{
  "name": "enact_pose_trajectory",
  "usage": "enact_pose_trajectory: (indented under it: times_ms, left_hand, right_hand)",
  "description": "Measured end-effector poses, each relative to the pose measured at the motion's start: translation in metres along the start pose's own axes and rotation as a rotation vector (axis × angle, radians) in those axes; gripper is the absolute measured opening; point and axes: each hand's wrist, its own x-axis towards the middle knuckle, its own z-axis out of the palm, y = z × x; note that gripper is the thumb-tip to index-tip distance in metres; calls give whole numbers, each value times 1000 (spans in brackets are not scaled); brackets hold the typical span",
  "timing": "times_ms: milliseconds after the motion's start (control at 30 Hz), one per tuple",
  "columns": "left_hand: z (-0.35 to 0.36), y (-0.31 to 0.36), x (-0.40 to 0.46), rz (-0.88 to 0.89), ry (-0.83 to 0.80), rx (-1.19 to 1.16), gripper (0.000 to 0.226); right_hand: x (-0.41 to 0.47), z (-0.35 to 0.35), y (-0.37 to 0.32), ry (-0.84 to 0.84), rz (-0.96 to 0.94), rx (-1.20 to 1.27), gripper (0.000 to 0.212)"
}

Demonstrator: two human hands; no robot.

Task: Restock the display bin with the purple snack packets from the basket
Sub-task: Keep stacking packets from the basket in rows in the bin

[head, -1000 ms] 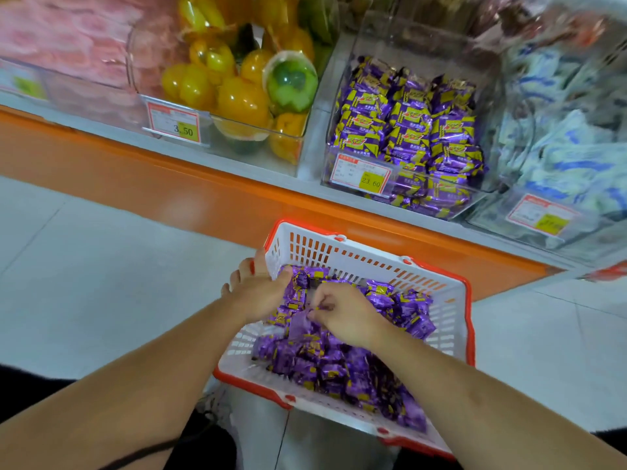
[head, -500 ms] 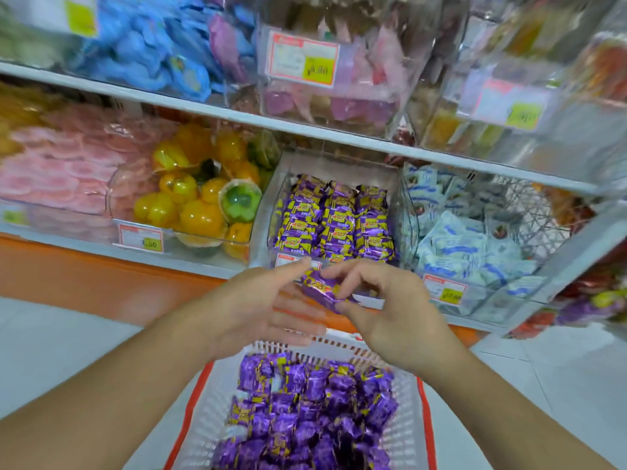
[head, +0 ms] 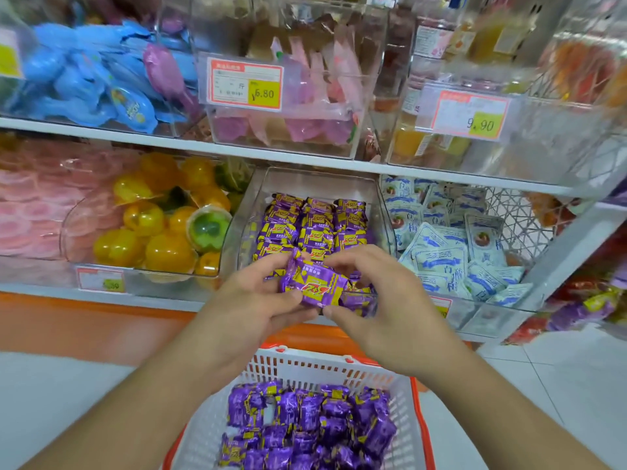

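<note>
A purple snack packet [head: 314, 283] with yellow print is held between both hands just in front of the clear display bin [head: 315, 184]. My left hand [head: 247, 310] grips its left side with the thumb on top. My right hand [head: 383, 300] pinches its right end between thumb and fingers. Rows of the same purple packets [head: 314, 222] fill the bin on the lower shelf. Below my forearms the white basket with a red rim [head: 325, 369] holds a heap of several purple packets [head: 305, 425].
Left of the bin stands a clear tub of yellow jelly cups [head: 159, 225]; to its right a bin of white-blue sachets [head: 451, 245]. An upper shelf [head: 237, 154] with price-tagged bins overhangs. An orange plinth [head: 84, 320] runs under the shelving above the pale tiled floor.
Both hands rose out of the basket with a purple packet and moved closer to the display bin. The view tilted up from the basket to the shelves.
</note>
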Motion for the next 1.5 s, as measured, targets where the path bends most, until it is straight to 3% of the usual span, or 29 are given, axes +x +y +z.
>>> enact_pose_trajectory:
  times_ms: [167, 267, 333, 533, 633, 733, 833, 933, 1167, 1267, 1367, 1500]
  left_hand:
    - [5, -3, 8, 20, 151, -46, 37]
    - [6, -4, 9, -3, 202, 21, 29]
    - [4, -2, 10, -23, 233, 89, 23]
    - [-10, 0, 21, -7, 219, 300, 13]
    - [-10, 2, 28, 24, 161, 392, 19]
    - [-10, 6, 41, 134, 160, 568, 23]
    - [-17, 8, 50, 324, 199, 939, 31]
    - [-23, 0, 57, 478, 86, 1248, 38]
    - [-31, -26, 64, 332, -63, 1458, 44]
    - [-30, -31, 63, 359, -52, 1513, 55]
    - [-29, -34, 61, 396, -74, 1540, 56]
    - [-24, -39, 57, 370, -112, 1611, 58]
  right_hand:
    - [3, 11, -5, 98, 137, -36, 54]
    - [4, 16, -13, 26, 245, 53, 68]
    - [4, 15, -14, -54, 240, 58, 77]
    - [9, 4, -2, -51, 70, -74, 78]
    - [16, 7, 4, -120, 17, -64, 67]
    - [25, 12, 15, -43, 96, -125, 55]
    - [38, 19, 28, 26, 203, -191, 53]
    - [48, 29, 43, 0, 294, -221, 53]
    - [46, 41, 59, -217, 324, -242, 55]
    - [42, 41, 60, -172, 283, -218, 50]
    - [38, 39, 61, -44, 203, -226, 28]
    - [31, 42, 58, -104, 181, -265, 19]
